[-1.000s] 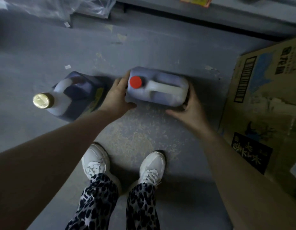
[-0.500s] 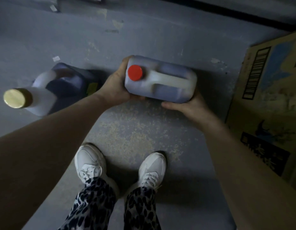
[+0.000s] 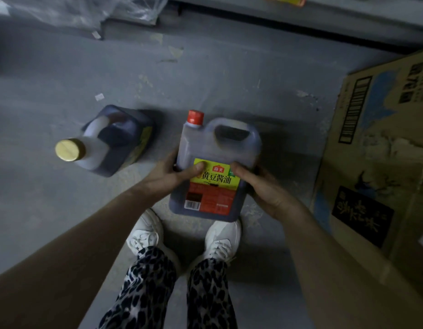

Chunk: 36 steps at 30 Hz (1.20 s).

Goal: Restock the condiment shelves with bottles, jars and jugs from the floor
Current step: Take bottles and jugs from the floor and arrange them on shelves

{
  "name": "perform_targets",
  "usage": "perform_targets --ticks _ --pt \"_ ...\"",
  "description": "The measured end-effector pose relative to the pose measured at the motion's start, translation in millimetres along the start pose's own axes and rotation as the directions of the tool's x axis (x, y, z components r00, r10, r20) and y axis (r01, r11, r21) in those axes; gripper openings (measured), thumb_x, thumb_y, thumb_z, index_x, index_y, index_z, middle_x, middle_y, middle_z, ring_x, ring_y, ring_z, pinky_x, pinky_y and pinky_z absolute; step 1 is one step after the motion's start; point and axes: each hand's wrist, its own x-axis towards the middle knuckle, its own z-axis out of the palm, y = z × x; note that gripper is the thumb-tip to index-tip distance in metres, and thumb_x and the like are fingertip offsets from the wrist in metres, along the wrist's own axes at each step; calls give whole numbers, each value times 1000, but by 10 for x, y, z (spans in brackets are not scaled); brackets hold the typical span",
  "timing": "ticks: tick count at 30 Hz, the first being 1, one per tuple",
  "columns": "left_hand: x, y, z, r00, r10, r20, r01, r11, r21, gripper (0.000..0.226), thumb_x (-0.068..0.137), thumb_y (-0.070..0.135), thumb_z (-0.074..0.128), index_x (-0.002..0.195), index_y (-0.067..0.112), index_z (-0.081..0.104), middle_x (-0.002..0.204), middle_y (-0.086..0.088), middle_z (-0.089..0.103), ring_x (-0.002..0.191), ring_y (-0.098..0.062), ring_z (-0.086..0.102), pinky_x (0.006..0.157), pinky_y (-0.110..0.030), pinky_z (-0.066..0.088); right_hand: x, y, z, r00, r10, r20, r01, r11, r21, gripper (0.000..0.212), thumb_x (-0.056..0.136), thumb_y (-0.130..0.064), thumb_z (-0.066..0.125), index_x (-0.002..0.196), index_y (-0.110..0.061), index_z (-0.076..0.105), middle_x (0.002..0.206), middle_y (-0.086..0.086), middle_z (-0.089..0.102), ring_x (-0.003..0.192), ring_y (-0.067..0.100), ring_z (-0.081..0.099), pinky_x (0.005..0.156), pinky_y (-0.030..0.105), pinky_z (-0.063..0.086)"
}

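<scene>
— What are the hands on?
— Both are on the red-capped soy sauce jug [image 3: 203,146]. The left hand [image 3: 172,176] and right hand [image 3: 267,188] clasp its sides. The thumbs press on the yellow label [image 3: 220,180] and the other fingers curl behind it, out of sight. The cap end points away from the person, and the base hangs over the white shoes [image 3: 146,236].
— Anything crowding them?
— Left of the left fingers, close but apart, a gold-capped jug [image 3: 118,138] stands on the floor [image 3: 229,74]. Right of the right fingers, a cardboard box [image 3: 376,167] makes a wall near the wrist.
— And room?
— Beyond the fingertips, bare grey floor runs to a dark shelf base [image 3: 300,22]. Crumpled plastic wrap [image 3: 91,10] lies far off to the left. The gap between the gold-capped jug and the cardboard box is wider than the held jug.
</scene>
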Motion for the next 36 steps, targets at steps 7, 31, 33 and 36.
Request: perform_targets --ticks 7,31,33,36 --pt "-413 206 54 997 -57 -45 52 991 -120 54 70 68 62 116 39 58 98 21 74 93 -1 70 79 -20 52 -444 -176 261 999 -25 -47 26 999 32 63 71 -51 78 125 -22 63 114 0 75 106 16 71 87 29 52" --pt "-2877 2106 -8 998 48 41 -46 998 -52 65 77 58 69 130 23 56 111 0 74 101 -20 72 96 -42 53 -3120 -1694 1085 975 -187 -124 189 982 11 30 84 -44 74 108 -26 70 99 1 78 87 17 76 60 18 56" --pt "-3153 2295 5 997 71 29 -70 997 -23 62 77 62 69 127 26 58 109 4 75 100 -17 72 97 -41 53 -3416 -1823 1142 973 -188 -134 190 982 0 31 83 -48 75 107 -29 69 97 -2 78 84 13 76 57 15 54" --pt "-3539 2546 28 994 106 -5 -106 994 33 61 72 72 68 118 33 60 105 11 75 96 -11 72 98 -39 52 -3835 -1980 1250 968 -193 -163 195 981 -3 47 78 -55 76 115 -29 63 97 -5 78 82 11 75 53 12 52"
